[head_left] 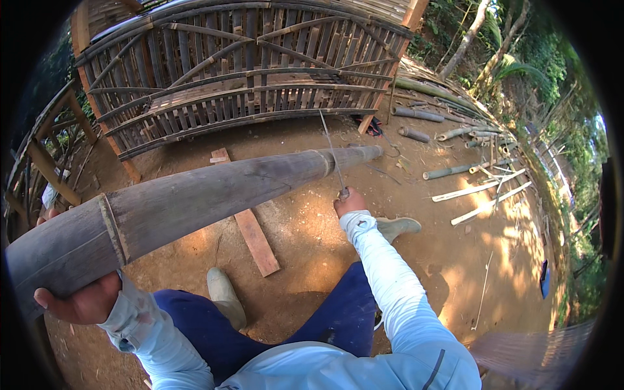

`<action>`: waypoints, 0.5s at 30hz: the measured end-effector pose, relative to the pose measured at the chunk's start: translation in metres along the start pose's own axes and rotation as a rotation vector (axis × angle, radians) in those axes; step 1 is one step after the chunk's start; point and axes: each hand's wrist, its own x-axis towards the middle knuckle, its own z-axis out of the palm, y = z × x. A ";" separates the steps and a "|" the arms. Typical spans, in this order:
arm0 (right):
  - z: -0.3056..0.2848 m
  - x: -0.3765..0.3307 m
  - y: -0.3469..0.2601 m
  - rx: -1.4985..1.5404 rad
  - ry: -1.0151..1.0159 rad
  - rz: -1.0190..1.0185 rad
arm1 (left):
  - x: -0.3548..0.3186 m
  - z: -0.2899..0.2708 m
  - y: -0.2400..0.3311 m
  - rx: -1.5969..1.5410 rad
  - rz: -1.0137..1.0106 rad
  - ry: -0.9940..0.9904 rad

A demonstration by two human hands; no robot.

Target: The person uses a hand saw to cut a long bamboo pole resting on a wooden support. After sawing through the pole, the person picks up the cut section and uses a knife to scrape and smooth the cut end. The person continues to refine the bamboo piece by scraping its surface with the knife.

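A thick dark bamboo pole [195, 201] runs from the lower left up to the middle right, above the dirt ground. My left hand [81, 302] cups its near end from below. My right hand [350, 201] is closed on the handle of a long thin blade [330, 149], which points up and away and crosses the pole near its far joint. My boots [224, 296] stand on the dirt below the pole.
A bamboo lattice frame [240, 71] lies across the back. A flat wooden plank [250, 231] lies on the ground under the pole. Cut bamboo pieces [481, 188] are scattered at the right. A bamboo rack [45, 156] stands at the left edge.
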 end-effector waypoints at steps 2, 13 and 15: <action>-0.001 -0.009 -0.015 0.028 -0.028 -0.087 | 0.002 -0.002 -0.002 0.001 0.069 -0.023; -0.010 -0.005 -0.018 0.049 -0.045 -0.081 | 0.000 -0.013 -0.002 -0.122 -0.033 -0.106; -0.013 0.015 0.005 -0.010 -0.026 0.088 | -0.002 -0.007 -0.004 -0.118 -0.018 -0.099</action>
